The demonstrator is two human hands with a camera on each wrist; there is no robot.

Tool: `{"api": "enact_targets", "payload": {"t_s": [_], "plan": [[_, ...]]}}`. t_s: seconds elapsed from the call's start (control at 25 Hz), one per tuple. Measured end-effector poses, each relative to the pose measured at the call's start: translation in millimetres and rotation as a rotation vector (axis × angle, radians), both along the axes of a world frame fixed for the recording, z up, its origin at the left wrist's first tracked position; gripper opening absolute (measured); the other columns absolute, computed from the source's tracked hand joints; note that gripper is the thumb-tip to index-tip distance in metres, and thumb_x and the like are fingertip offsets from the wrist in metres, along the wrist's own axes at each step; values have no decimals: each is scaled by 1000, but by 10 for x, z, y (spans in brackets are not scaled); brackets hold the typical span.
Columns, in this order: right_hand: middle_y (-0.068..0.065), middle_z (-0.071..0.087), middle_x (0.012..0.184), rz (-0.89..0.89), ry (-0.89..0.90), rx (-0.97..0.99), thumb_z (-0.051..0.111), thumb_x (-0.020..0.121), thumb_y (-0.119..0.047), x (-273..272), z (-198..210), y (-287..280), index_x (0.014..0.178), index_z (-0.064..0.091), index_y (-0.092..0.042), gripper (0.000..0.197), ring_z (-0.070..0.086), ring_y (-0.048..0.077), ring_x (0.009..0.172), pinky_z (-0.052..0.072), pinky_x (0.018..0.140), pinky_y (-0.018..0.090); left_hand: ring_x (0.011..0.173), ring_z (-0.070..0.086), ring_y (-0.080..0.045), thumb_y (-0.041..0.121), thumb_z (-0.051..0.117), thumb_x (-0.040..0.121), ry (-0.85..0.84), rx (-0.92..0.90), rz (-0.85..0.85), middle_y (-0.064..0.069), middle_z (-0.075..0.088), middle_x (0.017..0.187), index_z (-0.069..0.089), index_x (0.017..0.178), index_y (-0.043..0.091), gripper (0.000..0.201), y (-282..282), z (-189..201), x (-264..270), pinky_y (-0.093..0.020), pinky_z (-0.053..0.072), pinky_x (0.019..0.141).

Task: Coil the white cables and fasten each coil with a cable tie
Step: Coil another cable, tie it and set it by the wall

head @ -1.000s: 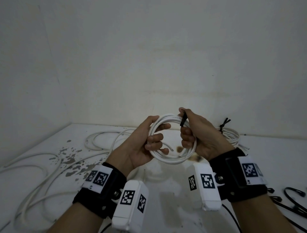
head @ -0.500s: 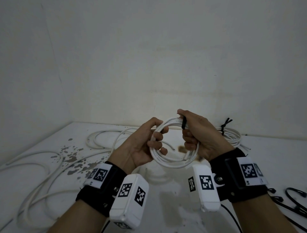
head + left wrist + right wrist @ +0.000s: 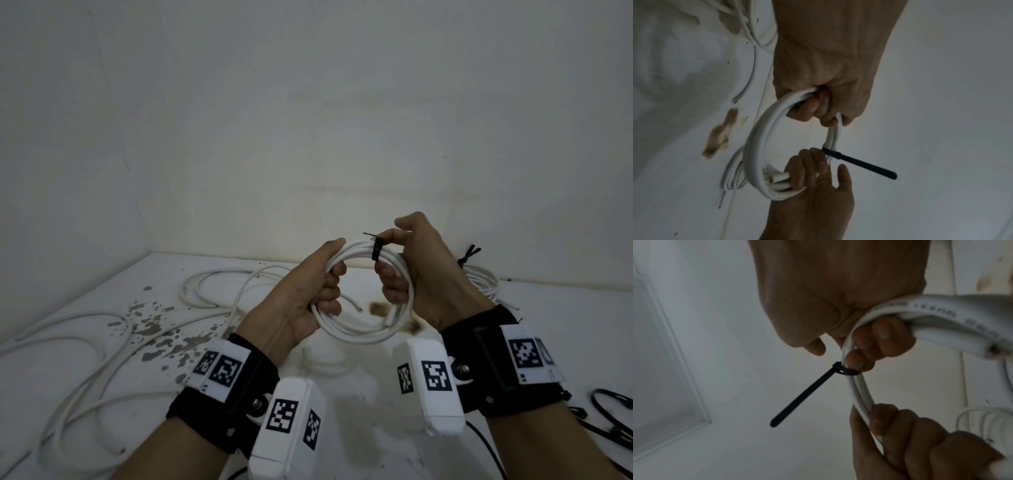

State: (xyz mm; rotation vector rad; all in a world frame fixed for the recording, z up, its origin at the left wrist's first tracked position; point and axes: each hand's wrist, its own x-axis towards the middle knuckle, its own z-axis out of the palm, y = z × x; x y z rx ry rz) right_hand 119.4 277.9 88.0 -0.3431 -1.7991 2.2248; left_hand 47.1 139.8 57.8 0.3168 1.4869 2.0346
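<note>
I hold a white cable coil [image 3: 356, 334] upright above the table, between both hands. My left hand [image 3: 308, 294] grips its left side, fingers curled round the strands. My right hand [image 3: 407, 270] grips the right side, with fingers wrapped through the loop. A black cable tie [image 3: 376, 249] circles the top of the coil beside my right fingertips; its free tail [image 3: 865, 165] sticks out straight and no finger holds it. The tie [image 3: 846, 371] sits tight on the strands in the right wrist view, just below my right fingers [image 3: 877, 344].
A tied white coil [image 3: 479, 277] with a black tie lies at the back right. Loose white cables [image 3: 113, 342] sprawl over the stained left side of the table [image 3: 359, 383]. Black cable ties [image 3: 613, 407] lie at the right edge. Walls close in behind and to the left.
My right thumb and forefinger have let go of the tie's tail, which now juts out free. The coil has risen slightly and my left hand has closed tighter round it.
</note>
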Motion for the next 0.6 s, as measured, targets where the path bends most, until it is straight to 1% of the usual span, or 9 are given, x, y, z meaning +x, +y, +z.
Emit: {"api": "enact_targets", "payload": {"t_s": [0.04, 0.12, 0.16, 0.24, 0.28, 0.36, 0.44, 0.52, 0.6], "plan": [[8, 42, 53, 22, 29, -12, 41, 92, -32, -1, -7, 16, 88, 53, -12, 24, 24, 18, 42, 23, 41, 22, 33, 18, -6, 47, 60, 92, -1, 34, 17, 8, 21, 47, 47, 59, 17, 46, 12, -11, 8, -17, 20, 33], [10, 49, 59, 61, 114, -40, 44, 91, -18, 8, -35, 35, 92, 57, -8, 17, 34, 20, 45, 33, 43, 26, 33, 20, -5, 44, 56, 96, -33, 157, 34, 8, 23, 45, 51, 66, 15, 42, 28, -27, 10, -17, 22, 33], [10, 52, 63, 78, 146, -57, 46, 94, -15, 5, -52, 40, 96, 59, -6, 15, 40, 20, 46, 38, 45, 28, 33, 21, -5, 42, 54, 97, -63, 230, 40, 8, 26, 45, 52, 70, 14, 39, 30, -27, 1, -17, 23, 33], [6, 49, 61, 96, 124, -98, 51, 99, -21, -6, -81, 34, 93, 59, -9, 15, 43, 19, 44, 43, 45, 30, 35, 28, -5, 40, 51, 99, -87, 308, 19, 7, 37, 49, 58, 78, 12, 36, 19, -31, -33, -18, 30, 36], [2, 43, 57, 83, 95, -119, 54, 99, -28, -16, -91, 27, 88, 57, -12, 19, 38, 17, 40, 39, 43, 28, 38, 33, -6, 38, 49, 100, -65, 305, -12, 6, 43, 54, 62, 81, 11, 35, 5, -34, -39, -18, 34, 38], [-2, 29, 52, -29, 69, -79, 61, 96, -40, -14, -95, 40, 74, 53, -18, 32, 24, 13, 38, 27, 38, 24, 45, 44, -7, 33, 49, 100, -26, 285, -101, 4, 54, 62, 69, 85, 9, 35, -20, -30, -24, -21, 44, 46], [-3, 24, 51, -133, 73, -18, 65, 93, -45, 6, -79, 39, 65, 54, -21, 38, 18, 12, 40, 19, 38, 22, 50, 54, -9, 29, 51, 96, -36, 285, -178, 2, 61, 64, 72, 83, 9, 32, -48, 4, 12, -26, 52, 54], [-4, 25, 50, -176, 95, 19, 66, 93, -45, 7, -69, 7, 66, 56, -21, 37, 17, 12, 41, 19, 37, 21, 43, 51, -9, 31, 54, 89, -61, 301, -230, 3, 56, 55, 69, 75, 11, 29, -70, 36, 51, -28, 53, 55], [-3, 30, 49, -198, 105, 44, 66, 93, -44, -24, -69, -27, 72, 56, -19, 34, 20, 12, 40, 20, 38, 21, 33, 32, -8, 41, 54, 90, -109, 322, -229, 7, 36, 43, 59, 68, 14, 35, -59, 57, 77, -23, 41, 46]]}}
